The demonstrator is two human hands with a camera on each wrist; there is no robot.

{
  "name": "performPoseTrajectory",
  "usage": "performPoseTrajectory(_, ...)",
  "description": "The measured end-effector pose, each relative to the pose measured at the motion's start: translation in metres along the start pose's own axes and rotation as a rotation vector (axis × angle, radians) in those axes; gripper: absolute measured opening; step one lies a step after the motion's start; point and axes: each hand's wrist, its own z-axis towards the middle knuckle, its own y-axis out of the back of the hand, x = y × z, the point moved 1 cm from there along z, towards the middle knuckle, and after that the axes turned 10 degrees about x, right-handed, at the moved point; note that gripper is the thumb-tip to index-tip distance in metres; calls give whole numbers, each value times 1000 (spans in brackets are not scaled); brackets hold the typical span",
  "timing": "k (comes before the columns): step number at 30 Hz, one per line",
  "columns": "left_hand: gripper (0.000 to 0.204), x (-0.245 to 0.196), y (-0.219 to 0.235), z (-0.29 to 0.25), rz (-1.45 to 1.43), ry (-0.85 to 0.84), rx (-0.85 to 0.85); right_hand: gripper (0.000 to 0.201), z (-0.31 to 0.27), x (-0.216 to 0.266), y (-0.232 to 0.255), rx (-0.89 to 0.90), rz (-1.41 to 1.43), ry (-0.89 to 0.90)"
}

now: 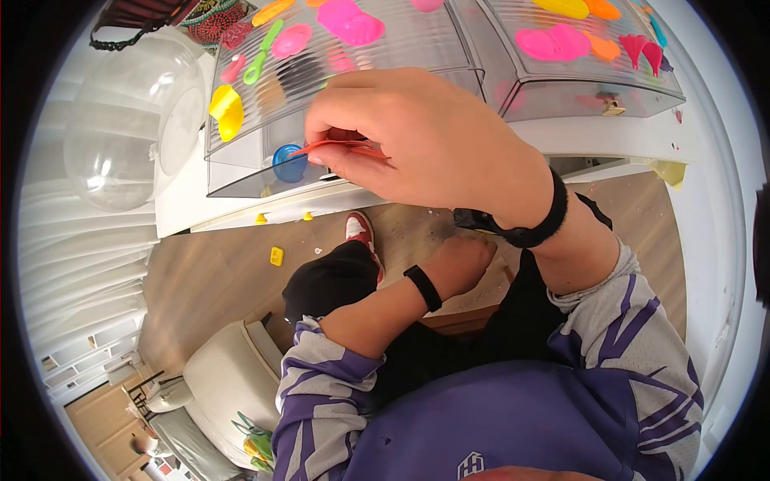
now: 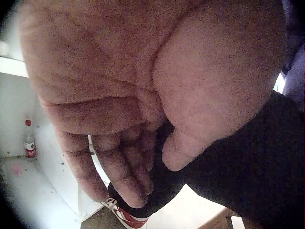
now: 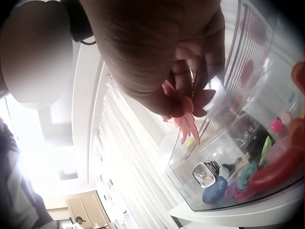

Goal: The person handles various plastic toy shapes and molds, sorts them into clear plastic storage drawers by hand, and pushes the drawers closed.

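Observation:
My right hand [image 1: 417,132] is raised over the front of a clear plastic box [image 1: 265,180], pinching a coral-red, petal-shaped piece [image 1: 345,147] between thumb and fingers. Seen from the right wrist, several thin pink petals [image 3: 189,131] splay out below the fingertips; the rest is hidden by the hand. Inside the box lie a blue round piece [image 1: 289,163], a square silver-framed piece [image 3: 205,174] and a long red piece [image 3: 281,171]. Low over my lap, my left hand [image 1: 461,264] holds nothing; its fingers are loosely bent, palm facing the left wrist camera.
Pink, yellow and green toy pieces [image 1: 350,22] lie on the ribbed box lid. A second clear box [image 1: 593,100] stands to the right, with more toys on top. A big transparent ball [image 1: 120,120] is at the left. On the floor lies a yellow piece [image 1: 277,256].

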Motion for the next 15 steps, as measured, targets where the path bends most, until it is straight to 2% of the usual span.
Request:
performPoseTrajectory(8,17,-1,0,1,4,-8,-5,11,0,1,4,34,40,-45)
performPoseTrajectory(10,17,0,0,1,3,-11,-11,14,0,-1,2,-4,26,16)
performPoseTrajectory(15,18,-3,4,0,20,14,23,15,0,-2,2,-13,25,29)
